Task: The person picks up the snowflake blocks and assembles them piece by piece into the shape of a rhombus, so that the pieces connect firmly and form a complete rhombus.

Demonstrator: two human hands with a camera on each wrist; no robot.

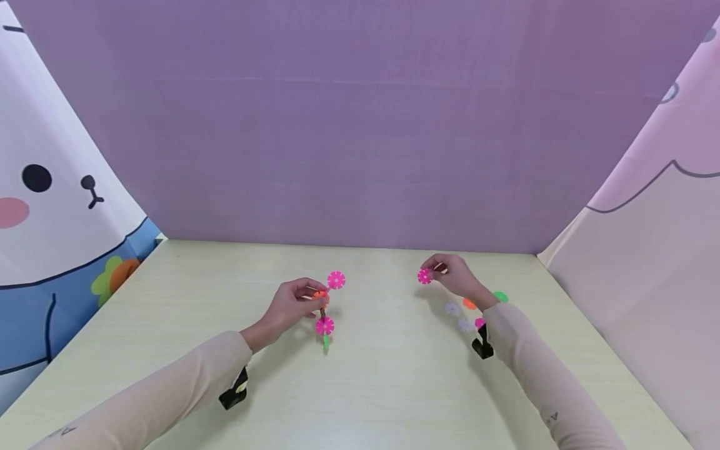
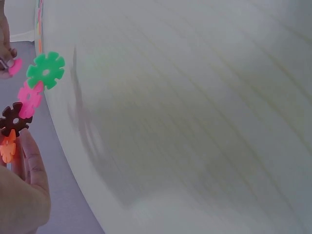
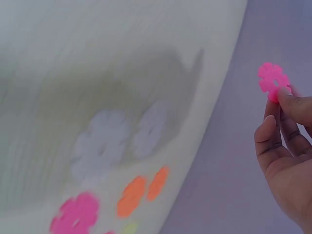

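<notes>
My left hand (image 1: 289, 306) grips a chain of interlocking snowflake discs above the table, fingers and thumb around its orange disc (image 1: 321, 299). A pink disc (image 1: 336, 279) sits at the chain's upper end. Below the grip come a dark brown disc (image 2: 9, 123), a second pink disc (image 1: 324, 325) and a green disc (image 2: 54, 67) at the lower end. To the right and apart from the chain, my right hand (image 1: 457, 275) pinches a single pink disc (image 3: 268, 75) between thumb and fingertips, held over the table's far part.
On the pale wooden table (image 1: 382, 387), near the right forearm, lie loose discs: white (image 1: 452, 309), orange (image 1: 469, 304), green (image 1: 501, 297) and pink (image 1: 479, 323). A purple panel (image 1: 360, 156) rises behind the table. Printed cloths flank both sides.
</notes>
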